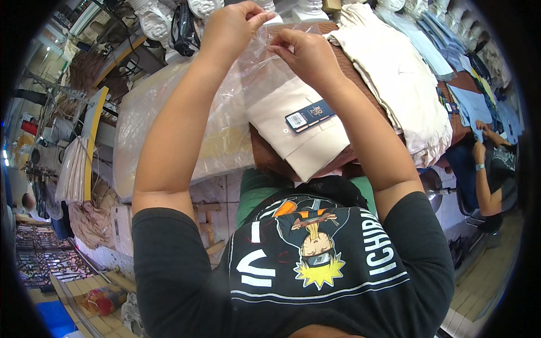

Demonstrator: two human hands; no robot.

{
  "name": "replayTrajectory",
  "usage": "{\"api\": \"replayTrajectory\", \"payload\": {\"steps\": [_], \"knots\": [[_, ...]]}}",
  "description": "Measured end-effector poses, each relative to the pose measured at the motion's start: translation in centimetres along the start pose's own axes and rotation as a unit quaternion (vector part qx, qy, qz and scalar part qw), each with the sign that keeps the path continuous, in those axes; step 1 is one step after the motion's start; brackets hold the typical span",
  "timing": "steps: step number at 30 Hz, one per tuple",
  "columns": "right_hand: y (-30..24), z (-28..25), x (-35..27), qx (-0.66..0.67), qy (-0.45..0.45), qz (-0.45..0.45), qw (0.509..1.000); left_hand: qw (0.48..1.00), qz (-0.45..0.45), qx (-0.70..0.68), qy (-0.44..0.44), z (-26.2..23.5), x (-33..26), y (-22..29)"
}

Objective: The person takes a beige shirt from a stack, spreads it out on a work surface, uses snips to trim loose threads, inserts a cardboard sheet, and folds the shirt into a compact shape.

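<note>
Head view, left hand: the left hand (231,25) is raised at the top of the picture, thumb and fingertips pinched on the upper edge of a clear plastic bag (256,73); its grip is clenched on that film
Head view, right hand: the right hand (307,53) is just beside it, fingers closed on the same edge of the bag, the two hands nearly touching
Head view, bag: the film hangs down from both hands toward the bench; being transparent, its outline is hard to follow and its lower end cannot be made out
Head view, garment: a folded cream garment (301,127) with a dark card tag (309,116) lies on the bench below the hands, on a brown cloth (265,155); whether its top sits inside the bag cannot be told
Head view, bench left: a large plastic-covered bundle (169,118) lies left of the garment, partly hidden by the left forearm
Head view, bench right: a stack of cream clothes (394,73) lies right of the right forearm, pale blue folded clothes (428,39) beyond it, bent by the lens rim
Head view, other person: at the right edge another person's hand (479,152) with a wristband is on blue cloth; the body is mostly cut off
Head view, bottom: the wearer's black printed shirt (315,270) fills the lower picture and hides the bench's near edge
</note>
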State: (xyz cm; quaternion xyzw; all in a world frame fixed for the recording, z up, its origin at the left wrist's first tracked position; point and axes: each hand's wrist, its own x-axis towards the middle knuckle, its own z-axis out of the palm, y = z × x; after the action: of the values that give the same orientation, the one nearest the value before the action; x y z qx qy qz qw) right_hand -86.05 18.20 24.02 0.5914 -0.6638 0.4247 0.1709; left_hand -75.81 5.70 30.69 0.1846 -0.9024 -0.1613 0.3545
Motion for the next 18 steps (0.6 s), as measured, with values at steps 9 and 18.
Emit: {"api": "replayTrajectory", "payload": {"steps": [9, 18], "knots": [[0.3, -1.5, -0.9, -0.052, -0.035, 0.029, 0.998, 0.688, -0.284, -0.660, -0.107, -6.5, 0.7, -2.6], [0.3, -1.5, -1.2, -0.060, -0.007, -0.025, 0.998, 0.975, 0.101, 0.200, 0.011, 2.0, -6.3, -0.1]]}}
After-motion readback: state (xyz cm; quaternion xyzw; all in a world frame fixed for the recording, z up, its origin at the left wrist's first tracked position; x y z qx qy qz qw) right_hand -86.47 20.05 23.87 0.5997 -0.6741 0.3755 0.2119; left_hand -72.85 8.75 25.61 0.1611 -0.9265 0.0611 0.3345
